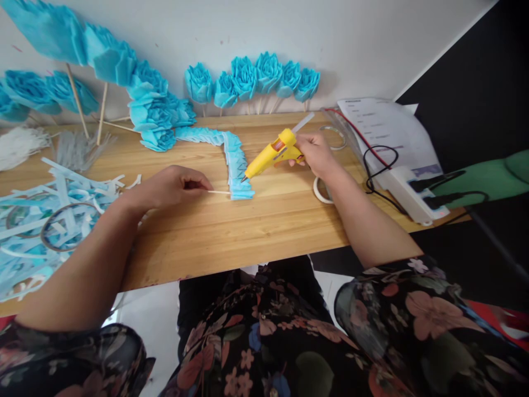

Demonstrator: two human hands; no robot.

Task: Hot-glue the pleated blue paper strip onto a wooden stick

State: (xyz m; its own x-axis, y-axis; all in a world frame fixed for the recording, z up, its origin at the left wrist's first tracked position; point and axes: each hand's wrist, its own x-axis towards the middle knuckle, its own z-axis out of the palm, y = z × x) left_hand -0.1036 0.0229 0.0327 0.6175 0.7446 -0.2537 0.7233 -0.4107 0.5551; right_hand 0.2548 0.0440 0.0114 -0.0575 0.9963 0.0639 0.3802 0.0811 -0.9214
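Note:
My right hand (316, 153) grips a yellow hot glue gun (270, 154) by its handle, a clear glue stick (303, 122) poking out of the back. The gun's nozzle points down at the near end of a pleated blue crepe paper strip (235, 160); whether it touches the paper I cannot tell. Pinched in my left hand (176, 188) is a thin wooden stick (219, 192), its tip at the left edge of that strip's end. From there the strip bends away toward a pile of blue paper flowers (155, 110).
More blue paper roses on sticks (252, 80) line the wall. Paper scraps (53, 215) with tape rings cover the left side. At right are a tape roll (322, 190), a white power strip (413, 196) with black cables, and printed papers (388, 132). The table's front edge (248, 264) is close.

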